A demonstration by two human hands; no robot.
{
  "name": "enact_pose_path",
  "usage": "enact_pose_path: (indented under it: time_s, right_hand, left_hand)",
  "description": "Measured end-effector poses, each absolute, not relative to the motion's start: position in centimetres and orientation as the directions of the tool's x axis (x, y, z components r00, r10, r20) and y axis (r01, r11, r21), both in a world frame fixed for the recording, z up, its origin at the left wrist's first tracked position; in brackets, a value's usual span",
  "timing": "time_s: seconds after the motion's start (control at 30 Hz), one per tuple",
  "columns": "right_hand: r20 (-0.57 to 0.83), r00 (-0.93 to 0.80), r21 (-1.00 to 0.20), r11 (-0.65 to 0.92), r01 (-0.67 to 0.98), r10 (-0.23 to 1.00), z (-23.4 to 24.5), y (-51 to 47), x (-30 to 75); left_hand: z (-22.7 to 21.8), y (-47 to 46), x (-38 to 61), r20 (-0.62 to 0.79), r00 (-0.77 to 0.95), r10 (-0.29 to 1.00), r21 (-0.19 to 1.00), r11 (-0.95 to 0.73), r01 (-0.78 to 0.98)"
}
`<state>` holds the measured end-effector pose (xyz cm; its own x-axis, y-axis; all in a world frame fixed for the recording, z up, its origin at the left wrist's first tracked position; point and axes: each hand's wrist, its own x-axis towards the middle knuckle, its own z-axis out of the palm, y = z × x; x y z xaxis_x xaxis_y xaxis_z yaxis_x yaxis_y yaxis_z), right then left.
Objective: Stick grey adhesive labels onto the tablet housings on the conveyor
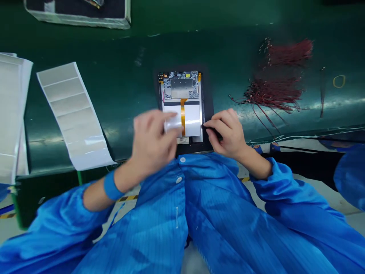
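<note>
A tablet with its back off lies on a dark mat in front of me. Its circuit board is at the far end, above two silvery battery cells with an orange flex strip between them. My left hand, smeared by motion, hovers at the left cell and hides part of it; whether anything is in its fingers I cannot make out. My right hand is closed, with bent fingers and its fingertips at the tablet's right edge.
Left on the green table lie a strip of silvery adhesive pieces and larger sheets. Bundles of thin red wires and a yellow rubber band are on the right. A foam-lined tray stands at the back left.
</note>
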<state>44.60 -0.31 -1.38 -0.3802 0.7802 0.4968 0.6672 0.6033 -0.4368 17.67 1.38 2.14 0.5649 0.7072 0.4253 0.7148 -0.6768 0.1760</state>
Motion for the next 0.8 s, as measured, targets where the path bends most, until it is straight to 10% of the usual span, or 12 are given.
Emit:
enact_pose_path:
  time_s: [0.2,0.8]
  right_hand:
    - [0.538,-0.224,-0.537,0.536,0.651,0.812,-3.3,0.3,44.8]
    - [0.521,-0.249,-0.593,0.557,0.582,0.816,-3.4,0.4,45.1]
  left_hand:
    - [4.4,13.2,16.9,0.026,0.318,0.948,0.231,-0.316,0.920]
    - [4.7,17.8,17.3,-0.135,0.523,0.842,0.083,-0.516,0.853]
